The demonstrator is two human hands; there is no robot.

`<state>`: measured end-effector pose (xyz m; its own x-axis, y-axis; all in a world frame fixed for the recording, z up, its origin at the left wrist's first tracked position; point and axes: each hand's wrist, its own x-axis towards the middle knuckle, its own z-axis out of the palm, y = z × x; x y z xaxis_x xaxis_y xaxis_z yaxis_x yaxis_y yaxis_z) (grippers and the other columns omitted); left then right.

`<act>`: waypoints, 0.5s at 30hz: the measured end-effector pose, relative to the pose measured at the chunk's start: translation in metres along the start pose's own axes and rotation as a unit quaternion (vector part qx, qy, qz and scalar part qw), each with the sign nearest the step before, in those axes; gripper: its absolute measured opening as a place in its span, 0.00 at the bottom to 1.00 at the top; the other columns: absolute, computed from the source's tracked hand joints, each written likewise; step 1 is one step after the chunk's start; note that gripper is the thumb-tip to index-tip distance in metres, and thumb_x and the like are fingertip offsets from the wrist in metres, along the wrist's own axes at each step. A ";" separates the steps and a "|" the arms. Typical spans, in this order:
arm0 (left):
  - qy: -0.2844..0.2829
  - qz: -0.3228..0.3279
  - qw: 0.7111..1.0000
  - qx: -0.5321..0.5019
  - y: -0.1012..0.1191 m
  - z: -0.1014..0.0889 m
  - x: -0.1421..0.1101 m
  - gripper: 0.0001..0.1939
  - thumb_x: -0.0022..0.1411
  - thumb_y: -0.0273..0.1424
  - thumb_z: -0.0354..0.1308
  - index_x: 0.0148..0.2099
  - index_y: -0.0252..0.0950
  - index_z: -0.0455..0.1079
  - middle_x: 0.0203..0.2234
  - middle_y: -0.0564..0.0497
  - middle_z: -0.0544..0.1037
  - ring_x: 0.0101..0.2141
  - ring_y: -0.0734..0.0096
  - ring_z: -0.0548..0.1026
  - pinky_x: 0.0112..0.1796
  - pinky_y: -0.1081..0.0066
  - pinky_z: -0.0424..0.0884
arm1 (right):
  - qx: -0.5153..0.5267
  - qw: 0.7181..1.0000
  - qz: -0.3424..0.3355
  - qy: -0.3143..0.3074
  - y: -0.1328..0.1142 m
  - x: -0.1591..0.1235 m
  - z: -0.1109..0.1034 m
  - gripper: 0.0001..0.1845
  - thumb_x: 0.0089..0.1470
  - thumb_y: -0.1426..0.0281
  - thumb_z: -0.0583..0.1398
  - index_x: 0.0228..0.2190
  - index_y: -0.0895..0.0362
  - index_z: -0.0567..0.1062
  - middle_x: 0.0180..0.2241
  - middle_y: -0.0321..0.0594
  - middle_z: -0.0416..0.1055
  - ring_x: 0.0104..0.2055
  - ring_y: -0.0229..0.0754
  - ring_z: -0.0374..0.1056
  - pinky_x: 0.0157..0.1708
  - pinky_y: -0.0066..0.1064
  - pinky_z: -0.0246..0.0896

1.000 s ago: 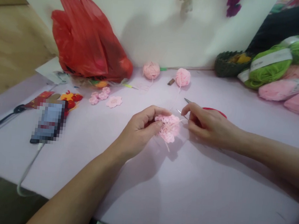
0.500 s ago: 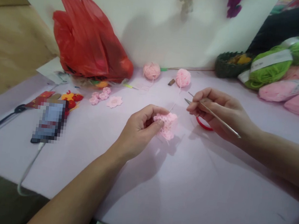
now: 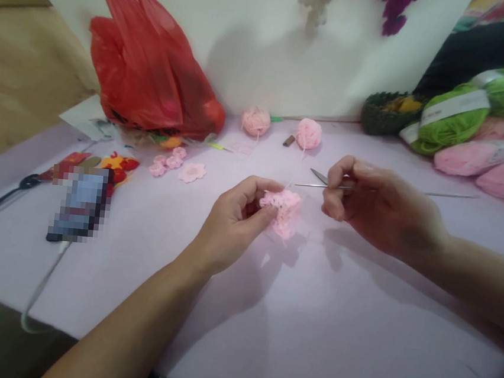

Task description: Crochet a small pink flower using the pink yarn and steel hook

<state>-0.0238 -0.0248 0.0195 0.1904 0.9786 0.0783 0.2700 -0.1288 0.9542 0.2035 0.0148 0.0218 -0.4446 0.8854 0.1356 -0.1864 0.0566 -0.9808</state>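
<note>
Between the thumb and fingers of my left hand (image 3: 237, 220) is a piece of pink crochet (image 3: 286, 212) with a ruffled edge, held just above the table. A strand of yarn runs up from it toward the pink yarn ball (image 3: 309, 134). My right hand (image 3: 370, 206) pinches a thin metal crochet hook (image 3: 450, 195), which lies nearly level; its left end points at the crochet piece, and a small gap seems to separate them. Behind my right fingers the blade of a pair of scissors (image 3: 318, 176) shows, the rest hidden by the hand.
Along the back stand a red plastic bag (image 3: 151, 78), a peach yarn ball (image 3: 255, 121) and a dark green basket (image 3: 388, 112). Green yarn (image 3: 455, 116) and pink skeins (image 3: 473, 152) are piled right. Crocheted flowers (image 3: 192, 173) and a blurred phone-like object (image 3: 82, 202) with a cable lie left.
My right hand has turned the crochet hook from a slant to nearly level, its left end now closer to the crochet piece. The scissors' red handle is now covered. My left hand keeps its hold.
</note>
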 end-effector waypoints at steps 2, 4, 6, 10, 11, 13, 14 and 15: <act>-0.018 -0.012 1.000 -0.005 0.001 0.000 0.000 0.13 0.65 0.32 0.58 0.52 0.41 0.71 0.28 0.55 0.66 0.30 0.75 0.66 0.32 0.72 0.64 | -0.004 1.000 -0.006 -0.010 -0.001 -0.002 0.002 0.14 0.64 0.66 0.51 0.31 0.53 0.73 0.23 0.36 0.68 0.28 0.39 0.64 0.30 0.32 0.59; -0.040 -0.022 0.999 -0.011 0.003 -0.001 -0.001 0.13 0.66 0.32 0.57 0.53 0.41 0.70 0.26 0.56 0.64 0.29 0.75 0.65 0.31 0.72 0.63 | -0.016 1.000 -0.009 -0.016 -0.001 -0.003 0.003 0.11 0.61 0.68 0.54 0.30 0.54 0.74 0.25 0.37 0.70 0.29 0.39 0.64 0.30 0.32 0.59; -0.056 -0.027 0.998 -0.021 0.004 -0.001 0.000 0.14 0.66 0.33 0.57 0.53 0.41 0.70 0.25 0.57 0.63 0.28 0.75 0.64 0.31 0.72 0.62 | -0.034 0.999 -0.002 -0.029 -0.001 -0.005 0.004 0.11 0.60 0.69 0.56 0.27 0.55 0.74 0.24 0.37 0.69 0.28 0.39 0.64 0.30 0.33 0.59; -0.060 -0.028 0.997 -0.026 0.006 -0.001 0.001 0.13 0.65 0.34 0.58 0.52 0.40 0.72 0.27 0.56 0.65 0.29 0.75 0.65 0.31 0.73 0.62 | -0.046 0.996 0.008 -0.077 0.001 -0.008 0.003 0.15 0.62 0.64 0.56 0.25 0.55 0.74 0.19 0.37 0.68 0.25 0.40 0.63 0.29 0.34 0.57; -0.057 -0.027 0.998 -0.020 0.006 -0.001 0.001 0.13 0.65 0.34 0.58 0.51 0.40 0.72 0.27 0.56 0.65 0.29 0.75 0.65 0.31 0.73 0.62 | -0.043 0.995 0.011 -0.087 0.001 -0.009 0.003 0.15 0.62 0.63 0.56 0.25 0.55 0.73 0.18 0.37 0.68 0.25 0.40 0.63 0.28 0.34 0.57; -0.052 -0.027 0.998 -0.006 0.007 -0.001 0.001 0.12 0.65 0.34 0.58 0.51 0.41 0.73 0.27 0.56 0.64 0.29 0.75 0.65 0.30 0.73 0.62 | -0.036 0.994 0.020 -0.101 0.001 -0.010 0.003 0.15 0.62 0.63 0.56 0.25 0.55 0.73 0.18 0.36 0.69 0.24 0.40 0.63 0.28 0.34 0.57; -0.050 -0.027 0.998 -0.002 0.007 -0.001 0.001 0.12 0.66 0.34 0.58 0.50 0.41 0.73 0.26 0.56 0.63 0.28 0.76 0.64 0.30 0.73 0.62 | -0.029 0.994 0.023 -0.104 0.001 -0.010 0.003 0.15 0.62 0.63 0.56 0.25 0.55 0.73 0.18 0.36 0.69 0.24 0.40 0.63 0.28 0.34 0.56; -0.050 -0.027 0.998 -0.001 0.007 -0.001 0.001 0.12 0.66 0.35 0.58 0.51 0.41 0.73 0.26 0.56 0.62 0.28 0.76 0.64 0.30 0.73 0.62 | -0.020 0.994 0.024 -0.105 0.001 -0.010 0.003 0.16 0.63 0.64 0.55 0.26 0.55 0.73 0.18 0.36 0.69 0.24 0.40 0.63 0.28 0.33 0.56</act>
<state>-0.0232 -0.0250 0.0263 0.2688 0.9632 -0.0025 0.2807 -0.0758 0.9568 0.2050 0.0043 0.0202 -0.6265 0.7717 0.1097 -0.1275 0.0374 -0.9911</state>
